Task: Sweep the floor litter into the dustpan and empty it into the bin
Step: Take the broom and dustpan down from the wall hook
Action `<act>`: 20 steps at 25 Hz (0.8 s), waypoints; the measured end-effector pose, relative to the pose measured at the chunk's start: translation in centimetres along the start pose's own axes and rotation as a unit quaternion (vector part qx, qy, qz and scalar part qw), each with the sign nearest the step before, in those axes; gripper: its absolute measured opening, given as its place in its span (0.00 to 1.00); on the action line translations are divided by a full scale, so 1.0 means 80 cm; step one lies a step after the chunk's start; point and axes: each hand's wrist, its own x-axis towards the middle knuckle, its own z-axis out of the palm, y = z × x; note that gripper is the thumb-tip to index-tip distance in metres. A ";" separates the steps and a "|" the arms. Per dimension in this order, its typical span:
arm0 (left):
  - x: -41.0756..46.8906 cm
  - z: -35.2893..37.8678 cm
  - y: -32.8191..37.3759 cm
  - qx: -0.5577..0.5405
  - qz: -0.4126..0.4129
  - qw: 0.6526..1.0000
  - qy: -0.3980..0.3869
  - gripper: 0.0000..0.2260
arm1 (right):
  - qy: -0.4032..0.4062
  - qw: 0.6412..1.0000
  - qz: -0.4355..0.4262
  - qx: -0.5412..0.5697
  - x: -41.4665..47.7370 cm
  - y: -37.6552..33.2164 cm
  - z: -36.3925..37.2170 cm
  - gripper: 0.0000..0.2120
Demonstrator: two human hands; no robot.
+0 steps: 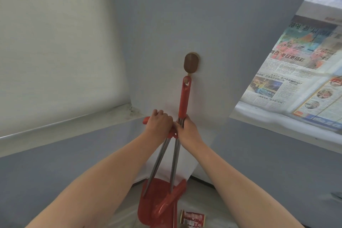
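Note:
A red broom handle (185,96) hangs from a brown wall hook (191,62), its metal shaft running down to the red broom head (174,198) near the floor. My right hand (187,129) grips this shaft just below the red grip. My left hand (159,123) grips the red handle of the dustpan (157,201), whose metal shaft slants down to the red pan by the wall. The two shafts meet at a red clip between my hands. A red and white can (192,218) lies on the floor beside the pan.
A grey-blue wall stands straight ahead. A pale ledge (64,126) runs along the left under a light blind. Newspaper sheets (299,72) cover a window at the right. The floor below is pale grey.

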 end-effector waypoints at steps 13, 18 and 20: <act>-0.091 -0.016 0.030 -0.055 -0.036 0.997 -0.029 0.11 | -0.012 1.000 0.000 -0.005 -0.088 0.006 -0.008 0.09; -0.144 0.027 0.100 -0.099 0.020 0.994 -0.050 0.11 | 0.044 0.977 0.162 0.131 -0.146 0.055 -0.013 0.09; -0.153 0.019 0.123 -0.104 0.008 0.994 -0.043 0.10 | 0.043 0.972 0.166 0.163 -0.155 0.058 -0.032 0.08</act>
